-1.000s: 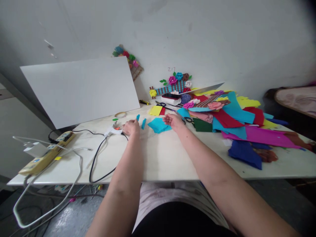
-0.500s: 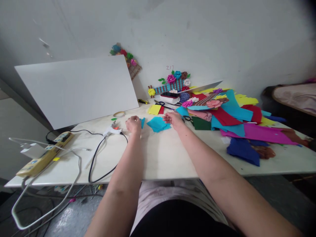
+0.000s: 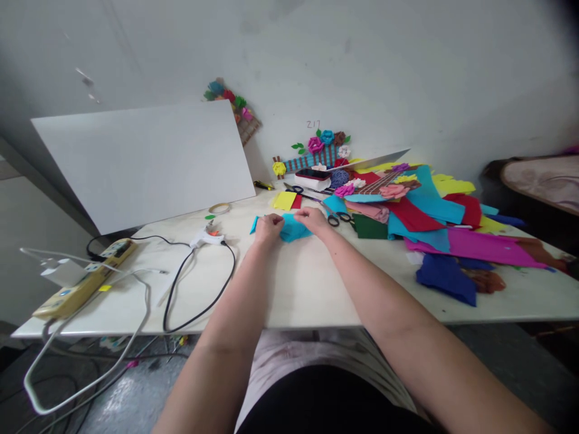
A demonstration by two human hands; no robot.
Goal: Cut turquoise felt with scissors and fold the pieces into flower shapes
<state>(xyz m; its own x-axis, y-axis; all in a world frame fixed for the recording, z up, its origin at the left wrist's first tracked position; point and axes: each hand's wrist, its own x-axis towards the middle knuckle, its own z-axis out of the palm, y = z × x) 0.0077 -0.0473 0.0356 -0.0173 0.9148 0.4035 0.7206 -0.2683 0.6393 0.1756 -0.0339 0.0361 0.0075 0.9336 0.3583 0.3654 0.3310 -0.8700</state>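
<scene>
A light-blue piece of crepe paper lies on the white table between my hands. My left hand has its fingers pinched at the paper's left side. At the upper right edge of the same piece, my right hand is closed, thumb and fingers together on the paper. A smaller light-blue paper piece shows just left of my left hand, partly covered by it. My fingers hide some of the paper's edges.
Scissors lie right of my right hand, beside a heap of coloured crepe paper. Yellow paper squares lie behind my hands. On the left are a glue gun, its looping cord, a tape roll and a power strip.
My left hand has moved right to the larger light-blue paper. My right hand has shifted slightly left, and its spread fingers have closed on the paper's edge.
</scene>
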